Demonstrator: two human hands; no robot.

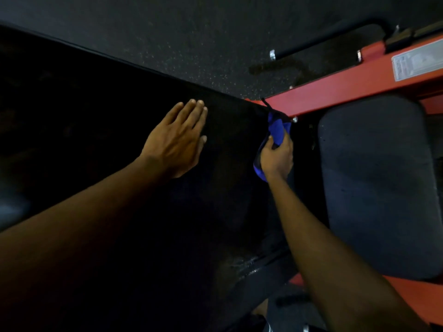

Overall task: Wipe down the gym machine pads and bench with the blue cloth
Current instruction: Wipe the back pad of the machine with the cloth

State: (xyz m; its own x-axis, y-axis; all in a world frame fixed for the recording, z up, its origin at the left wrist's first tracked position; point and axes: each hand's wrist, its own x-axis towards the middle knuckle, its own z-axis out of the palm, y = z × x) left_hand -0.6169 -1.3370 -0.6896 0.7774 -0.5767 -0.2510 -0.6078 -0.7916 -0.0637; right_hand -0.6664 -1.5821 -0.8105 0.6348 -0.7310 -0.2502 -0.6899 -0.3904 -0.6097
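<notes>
Speckled gym flooring (pixel 191 44) frames a large black machine pad (pixel 96 104), where a person's left hand (pixel 177 142) lies flat, fingers (pixel 191 113) straight and together. The right hand (pixel 276 159), fingers curled, grips the bunched blue cloth (pixel 278 130) at the pad's right edge, beside the red frame (pixel 335 92) and a grey seat pad (pixel 374 176).

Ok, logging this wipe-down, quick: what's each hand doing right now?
Left hand: open, fingers straight, flat on the black pad.
Right hand: gripping the blue cloth.
</notes>
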